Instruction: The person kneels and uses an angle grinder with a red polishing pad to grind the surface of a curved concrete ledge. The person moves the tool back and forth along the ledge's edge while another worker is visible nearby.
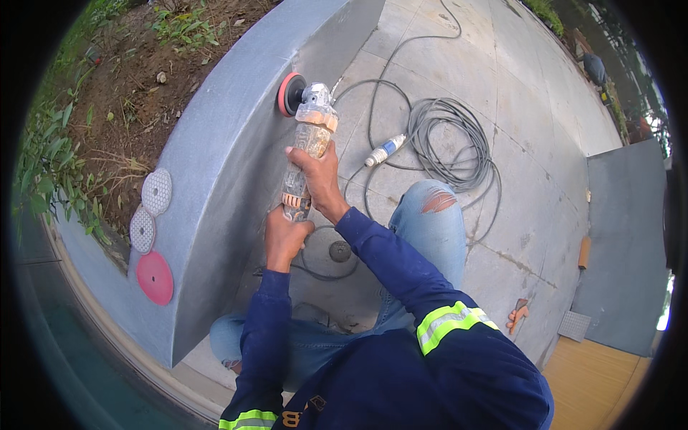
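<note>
Both my hands are closed round a worn, dust-caked angle grinder (pixel 311 140). My left hand (pixel 284 240) grips its rear end, and my right hand (pixel 321 178) wraps the body nearer the head. A round backing pad (pixel 290 94) with a red rim is fitted at the front. Its face is up against the vertical side of a grey stone curb (pixel 222 136), near the top edge; whether it spins I cannot tell. On the curb's top lie two white polishing pads (pixel 156 191) and a pink round disc (pixel 155 278).
A coiled grey cable (pixel 451 136) with a white-and-blue connector (pixel 385 150) lies on the paving to the right. Farther right are an orange-handled tool (pixel 517 315), a grey slab (pixel 625 244) and a yellowish board (pixel 591 380). Beyond the curb is a soil bed (pixel 136 93) with plants.
</note>
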A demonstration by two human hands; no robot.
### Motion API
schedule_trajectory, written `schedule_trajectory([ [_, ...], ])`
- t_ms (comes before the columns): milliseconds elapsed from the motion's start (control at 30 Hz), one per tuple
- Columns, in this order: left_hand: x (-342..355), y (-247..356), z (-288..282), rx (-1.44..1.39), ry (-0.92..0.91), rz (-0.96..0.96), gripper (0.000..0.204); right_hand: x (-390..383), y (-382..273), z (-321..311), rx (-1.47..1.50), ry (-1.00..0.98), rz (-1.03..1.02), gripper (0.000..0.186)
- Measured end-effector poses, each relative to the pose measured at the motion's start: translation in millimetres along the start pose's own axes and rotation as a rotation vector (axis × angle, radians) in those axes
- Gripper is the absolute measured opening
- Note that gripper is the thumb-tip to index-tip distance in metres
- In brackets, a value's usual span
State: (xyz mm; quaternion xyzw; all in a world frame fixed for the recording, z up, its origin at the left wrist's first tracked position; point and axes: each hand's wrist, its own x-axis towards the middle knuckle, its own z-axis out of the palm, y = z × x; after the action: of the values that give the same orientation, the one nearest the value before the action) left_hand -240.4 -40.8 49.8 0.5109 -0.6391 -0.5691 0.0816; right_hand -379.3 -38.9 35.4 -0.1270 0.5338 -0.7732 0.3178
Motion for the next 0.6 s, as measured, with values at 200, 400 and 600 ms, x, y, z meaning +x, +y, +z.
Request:
schedule_trajectory([
  [200,2,13,-10,-0.015,0.032,0.109,0.029,3,-13,11,0.087,-0.036,-0.029,0.064],
  [400,0,1,-3,0.012,-0.019,0.003,0.033,3,3,0,0.032,-0.015,0.033,0.066],
  [600,11,9,-8,0.005,-0.004,0.036,0.034,7,-9,7,0.094,-0.021,-0.011,0.067],
])
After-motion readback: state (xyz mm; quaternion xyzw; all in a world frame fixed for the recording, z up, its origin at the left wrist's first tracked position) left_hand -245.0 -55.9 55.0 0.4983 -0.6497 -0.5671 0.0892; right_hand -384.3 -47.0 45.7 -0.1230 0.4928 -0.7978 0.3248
